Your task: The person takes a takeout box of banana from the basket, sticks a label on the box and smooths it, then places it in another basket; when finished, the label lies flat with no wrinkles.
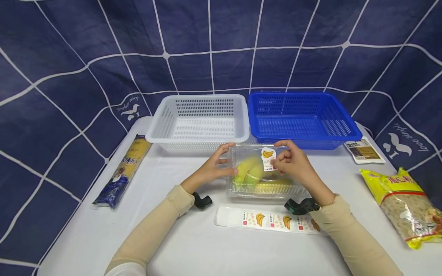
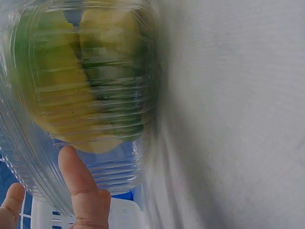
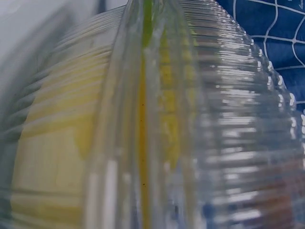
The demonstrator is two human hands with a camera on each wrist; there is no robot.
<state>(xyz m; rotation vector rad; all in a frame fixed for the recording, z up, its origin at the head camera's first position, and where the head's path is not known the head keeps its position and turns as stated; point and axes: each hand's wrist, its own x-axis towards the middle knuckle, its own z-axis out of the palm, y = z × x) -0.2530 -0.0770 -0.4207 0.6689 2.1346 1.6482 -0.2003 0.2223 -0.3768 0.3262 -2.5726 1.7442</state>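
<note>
A clear plastic clamshell box [image 1: 241,153] with yellow-green bananas [image 1: 253,172] inside stands mid-table, its lid down. My left hand [image 1: 210,166] steadies the box's left side with spread, fairly straight fingers. In the left wrist view one fingertip [image 2: 71,162] touches the ribbed side wall. Over the lid's right half, my right hand [image 1: 293,163] pinches the lower right edge of a white banana sticker [image 1: 267,153]. Whether the sticker is stuck down I cannot tell. Only the box's ribbed edge [image 3: 238,109] and yellow fruit fill the right wrist view; the right fingers are not clear there.
In front of the box lies a strip of banana stickers [image 1: 269,222]. Behind stand a white basket [image 1: 200,145] and a blue basket [image 1: 304,142]. A pasta pack [image 1: 122,172] lies left; a yellow-ended bag [image 1: 407,207] and a small packet [image 1: 364,150] lie right.
</note>
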